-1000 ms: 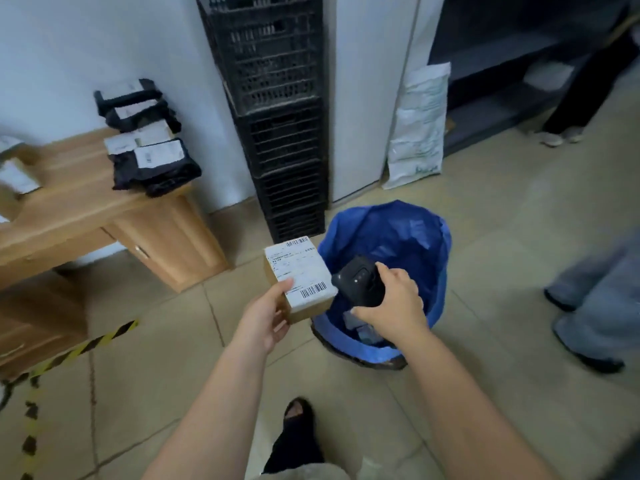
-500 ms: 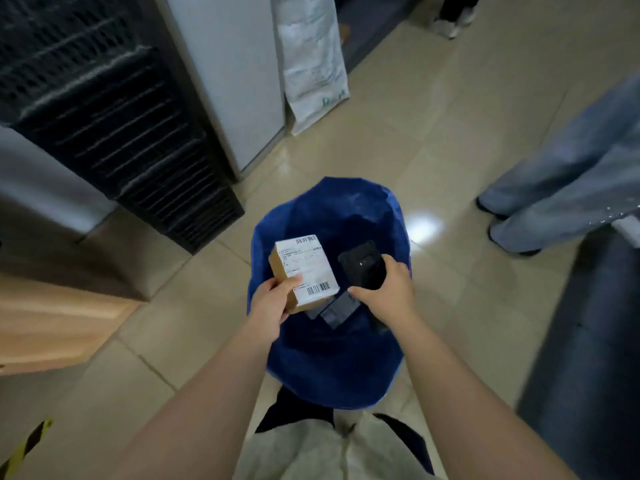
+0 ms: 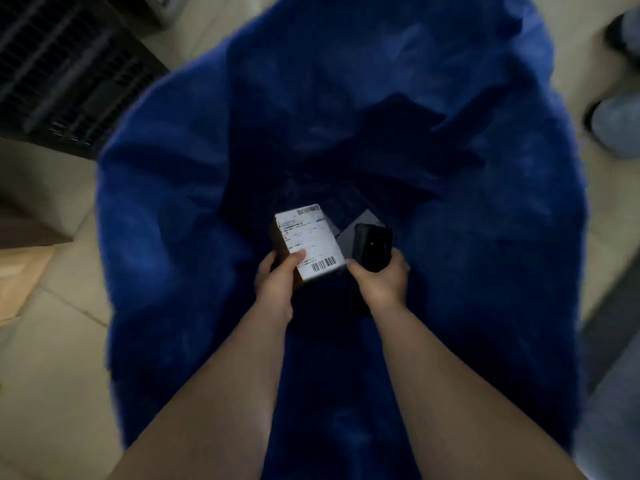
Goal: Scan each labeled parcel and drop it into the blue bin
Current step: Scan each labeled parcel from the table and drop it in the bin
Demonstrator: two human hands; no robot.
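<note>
1. The left hand [image 3: 277,285] holds the parcel [image 3: 310,240] by its near end. The thumb lies on the white label face and the fingers curl round the left side. The right hand [image 3: 381,282] is wrapped round a black scanner [image 3: 372,247], whose head stands just beside the parcel's right edge.
2. The parcel is a small cardboard box, label up and tilted slightly, held over the middle of the blue bin [image 3: 173,220].
3. One hand carries it by an end, so it is probably light. Its flat faces and sharp corners suggest it is stiff and will not sag.
4. The label paper looks smooth and may be a little slick under the thumb. A grip across the two long sides would likely hold better than one on the label. Whether the contents are fragile cannot be told.
5. The barcode near the thumb is uncovered, though the thumb tip sits close to it.
6. The bin's mouth is wide and its blue wall looks soft. Its rim is well apart from the parcel on every side, so a straight drop should clear it.
7. Dark shapes and a grey flat piece [image 3: 362,220] lie below in the bin, so the box would land on those.
8. Outside the bin are black crates [image 3: 69,64] at the upper left, pale floor [image 3: 52,341], and another person's shoes [image 3: 616,126] at the right. All are clear of the drop.
</note>
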